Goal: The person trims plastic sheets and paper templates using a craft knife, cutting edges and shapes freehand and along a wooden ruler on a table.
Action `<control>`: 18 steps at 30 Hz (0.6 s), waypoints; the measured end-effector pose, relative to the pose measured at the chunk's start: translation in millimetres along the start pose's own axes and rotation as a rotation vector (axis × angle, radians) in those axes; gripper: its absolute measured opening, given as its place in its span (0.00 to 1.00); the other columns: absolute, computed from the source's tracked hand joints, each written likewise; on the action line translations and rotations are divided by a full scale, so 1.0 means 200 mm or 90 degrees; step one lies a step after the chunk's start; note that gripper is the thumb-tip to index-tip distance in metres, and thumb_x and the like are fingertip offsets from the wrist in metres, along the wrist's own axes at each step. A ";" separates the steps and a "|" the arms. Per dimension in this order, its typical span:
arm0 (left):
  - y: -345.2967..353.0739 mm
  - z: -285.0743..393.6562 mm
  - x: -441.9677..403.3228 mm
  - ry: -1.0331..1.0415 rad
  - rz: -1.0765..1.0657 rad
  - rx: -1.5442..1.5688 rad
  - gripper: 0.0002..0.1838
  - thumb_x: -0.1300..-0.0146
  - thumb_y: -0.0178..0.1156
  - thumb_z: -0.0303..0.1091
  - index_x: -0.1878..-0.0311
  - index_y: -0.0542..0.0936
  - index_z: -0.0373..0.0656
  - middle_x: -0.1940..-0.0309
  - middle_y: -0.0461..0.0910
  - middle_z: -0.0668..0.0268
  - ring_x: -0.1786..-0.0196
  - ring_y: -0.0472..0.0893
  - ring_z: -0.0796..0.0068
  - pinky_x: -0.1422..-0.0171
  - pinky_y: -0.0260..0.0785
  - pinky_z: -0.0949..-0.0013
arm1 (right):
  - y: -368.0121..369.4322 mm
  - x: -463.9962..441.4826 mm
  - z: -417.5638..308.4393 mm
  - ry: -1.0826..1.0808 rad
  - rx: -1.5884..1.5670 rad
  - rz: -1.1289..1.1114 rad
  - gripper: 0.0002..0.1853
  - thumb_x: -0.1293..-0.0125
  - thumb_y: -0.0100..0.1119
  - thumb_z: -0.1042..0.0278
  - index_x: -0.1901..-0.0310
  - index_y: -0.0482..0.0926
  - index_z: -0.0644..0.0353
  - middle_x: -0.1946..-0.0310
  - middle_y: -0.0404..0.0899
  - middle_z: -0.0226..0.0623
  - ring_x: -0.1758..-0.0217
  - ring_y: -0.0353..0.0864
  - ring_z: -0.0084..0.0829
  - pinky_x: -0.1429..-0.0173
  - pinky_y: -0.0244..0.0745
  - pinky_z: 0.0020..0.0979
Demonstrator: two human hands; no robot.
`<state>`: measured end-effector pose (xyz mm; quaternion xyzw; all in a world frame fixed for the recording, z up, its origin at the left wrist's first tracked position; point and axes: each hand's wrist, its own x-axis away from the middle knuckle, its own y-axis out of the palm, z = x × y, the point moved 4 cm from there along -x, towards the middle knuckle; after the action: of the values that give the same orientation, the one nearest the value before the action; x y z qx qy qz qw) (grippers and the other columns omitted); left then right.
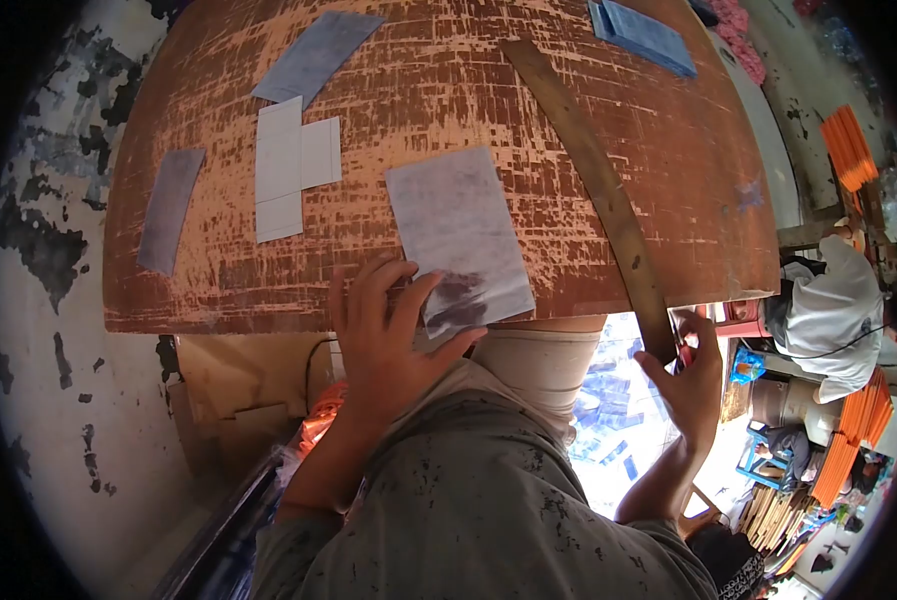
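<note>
My left hand [380, 318] is spread, its fingertips at the lower left edge of a grey-blue rectangular sheet [458, 215]. A dark shadow falls on the sheet beside those fingers. Past the table's near edge, my right hand [693, 385] is curled around a small red-and-dark object [683, 352], mostly hidden by the fingers. Its thumb is against the lower end of a long brown wooden strip [608, 200], which lies across the table and sticks out over the edge. Left of the sheet lies a white cross-shaped template [279, 180] with ruled lines.
The scratched brown table [448, 90] also bears a blue-grey piece [318, 55], a narrow grey strip [171, 210] and a folded blue stack [643, 38]. Blue scraps [613, 410] cover the floor below. At right are a person in white [833, 315] and orange stacks [848, 148].
</note>
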<state>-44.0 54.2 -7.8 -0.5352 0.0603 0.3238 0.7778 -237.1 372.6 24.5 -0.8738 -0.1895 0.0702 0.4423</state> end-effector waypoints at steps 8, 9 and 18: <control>0.02 0.01 -0.05 0.031 -0.028 0.021 0.35 0.41 0.82 0.62 0.41 0.87 0.45 0.27 0.80 0.56 0.20 0.76 0.49 0.11 0.55 0.36 | 0.11 0.02 0.13 0.094 -0.220 -0.302 0.31 0.44 0.94 0.66 0.44 0.82 0.61 0.67 0.80 0.18 0.65 0.72 0.11 0.63 0.64 0.21; 0.02 0.01 -0.06 0.036 -0.032 0.036 0.35 0.40 0.82 0.62 0.41 0.87 0.44 0.25 0.79 0.55 0.19 0.76 0.48 0.12 0.58 0.38 | 0.16 0.03 0.16 0.095 -0.222 -0.302 0.31 0.44 0.94 0.66 0.44 0.82 0.61 0.67 0.80 0.18 0.65 0.72 0.11 0.63 0.64 0.21; 0.04 0.03 -0.09 0.021 -0.036 0.026 0.36 0.38 0.80 0.59 0.37 0.85 0.42 0.22 0.76 0.52 0.18 0.74 0.44 0.17 0.63 0.35 | 0.39 0.11 0.00 0.095 -0.392 -0.362 0.16 0.31 0.80 0.69 0.46 0.87 0.65 0.65 0.83 0.25 0.61 0.76 0.19 0.56 0.70 0.27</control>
<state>-63.0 53.5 -3.5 -0.5258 0.0645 0.2916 0.7965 -195.2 339.1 -37.0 -0.8807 -0.4026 -0.1779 0.1751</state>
